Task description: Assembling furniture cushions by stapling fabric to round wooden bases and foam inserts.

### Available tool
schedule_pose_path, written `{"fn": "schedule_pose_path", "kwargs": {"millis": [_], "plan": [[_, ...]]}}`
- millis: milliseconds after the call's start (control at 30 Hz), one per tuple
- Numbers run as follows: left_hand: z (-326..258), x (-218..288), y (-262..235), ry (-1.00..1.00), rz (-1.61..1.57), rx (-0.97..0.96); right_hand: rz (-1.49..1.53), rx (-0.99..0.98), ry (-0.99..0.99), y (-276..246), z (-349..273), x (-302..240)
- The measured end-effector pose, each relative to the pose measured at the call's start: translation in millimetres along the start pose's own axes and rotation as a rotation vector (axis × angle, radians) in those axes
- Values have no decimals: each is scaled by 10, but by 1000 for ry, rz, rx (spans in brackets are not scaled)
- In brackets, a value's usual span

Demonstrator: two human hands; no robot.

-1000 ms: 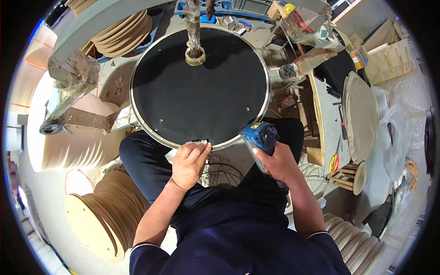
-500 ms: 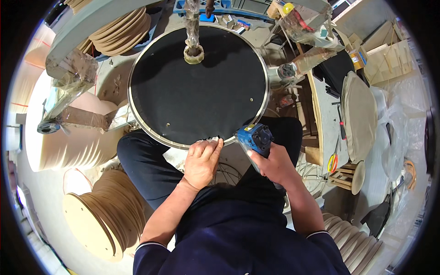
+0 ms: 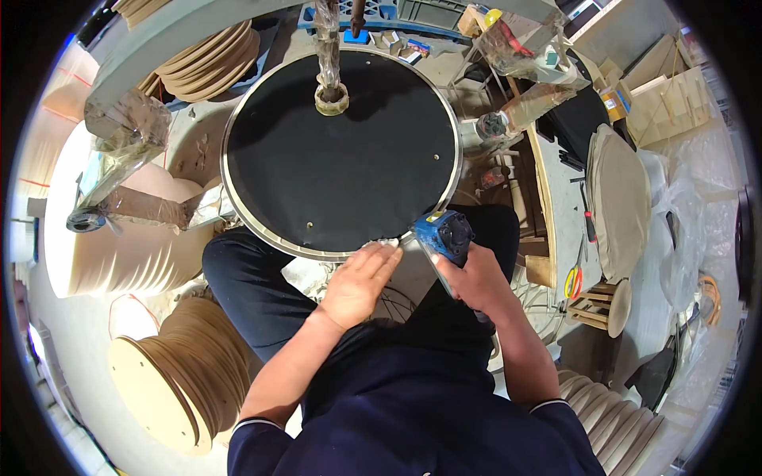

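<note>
Blue, the tool [image 3: 443,236] is sitting at the disc's [image 3: 341,166] near edge — right hand [image 3: 480,279] clamping its handle, left hand [image 3: 362,284] touching that edge just beside, fingers [image 3: 378,259] lying together — whether pinching, I cannot tell.

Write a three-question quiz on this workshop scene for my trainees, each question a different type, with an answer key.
1. Short answer: Which of the person's hands holds the blue tool?
2. True or false: The left hand lies at the centre of the round black panel.
3. Multiple choice: What shape are the tan boards stacked at lower left?
A) Square
B) Round
C) Triangular

Key:
1. The right hand.
2. False; it is at the panel's near edge.
3. B
</note>
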State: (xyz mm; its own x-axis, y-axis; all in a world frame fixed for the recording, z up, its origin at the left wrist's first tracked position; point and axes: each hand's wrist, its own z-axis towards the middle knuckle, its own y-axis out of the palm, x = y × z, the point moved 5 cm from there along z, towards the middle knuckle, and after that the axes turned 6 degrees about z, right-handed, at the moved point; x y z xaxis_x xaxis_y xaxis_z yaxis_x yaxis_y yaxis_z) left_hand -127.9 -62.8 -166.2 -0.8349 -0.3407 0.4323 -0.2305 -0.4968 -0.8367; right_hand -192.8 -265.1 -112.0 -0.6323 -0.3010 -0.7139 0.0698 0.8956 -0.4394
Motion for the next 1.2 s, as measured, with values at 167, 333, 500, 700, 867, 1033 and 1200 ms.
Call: {"fn": "schedule_pose_path", "kwargs": {"millis": [167,333,500,700,867,1033,1200], "plan": [[-177,-334,-396,-114,116,246,48,20,14,-113,47,19],[-144,-430,-524,-159,153,257,67,44,-9,-196,105,93],[-133,-425,-506,-124,192,273,79,53,-10,-189,99,8],[-160,-397,-405,-129,207,264,118,-27,6,-73,63,45],[-200,-345,-318,-150,157,225,38,33,-14,-101,47,-1],[-170,-260,-266,-144,120,213,123,-23,9,8,5,4],[-138,-198,-230,-114,16,229,87,-12,-5,-46,29,51]]}}
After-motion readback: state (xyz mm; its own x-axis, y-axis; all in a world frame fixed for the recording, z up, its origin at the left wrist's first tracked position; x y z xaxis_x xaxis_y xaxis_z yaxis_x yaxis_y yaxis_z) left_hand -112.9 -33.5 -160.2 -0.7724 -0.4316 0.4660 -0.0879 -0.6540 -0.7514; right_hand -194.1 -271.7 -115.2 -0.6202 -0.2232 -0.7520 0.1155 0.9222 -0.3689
